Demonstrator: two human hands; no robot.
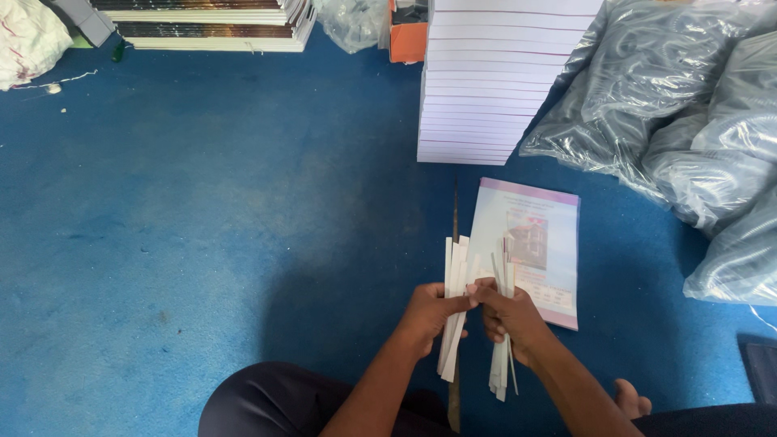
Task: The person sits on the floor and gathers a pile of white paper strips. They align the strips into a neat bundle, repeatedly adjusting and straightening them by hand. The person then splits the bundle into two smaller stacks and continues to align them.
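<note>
- Upper left of the frame: a white cloth bundle and a stack of flat printed sheets lie on the blue floor, well apart from the work, and need no attention.
- Lower centre, left side: the left hand is closed around a bundle of white paper strips, thumb on top, fingers wrapped underneath. The bundle stands roughly upright in the frame, and its upper ends are fanned unevenly.
- Advice here, as a judgement: hold this bundle firmly near its middle so the strips do not slide apart, and tap the ends level before adding more.
- Lower centre, between the hands: a long thin dark stick lies on the floor, running up the frame behind the strips; whether it is a blade cannot be told.
- Lower centre, right side: the right hand grips a second sheaf of strips, its fingertips meeting the left hand's thumb. Passing a few strips at a time likely keeps the edges aligned.
- Just behind the right hand: a booklet with a pale purple cover lies flat on the floor.
- Upper centre: a tall stack of like booklets.
- Right edge: clear plastic bags.
</note>
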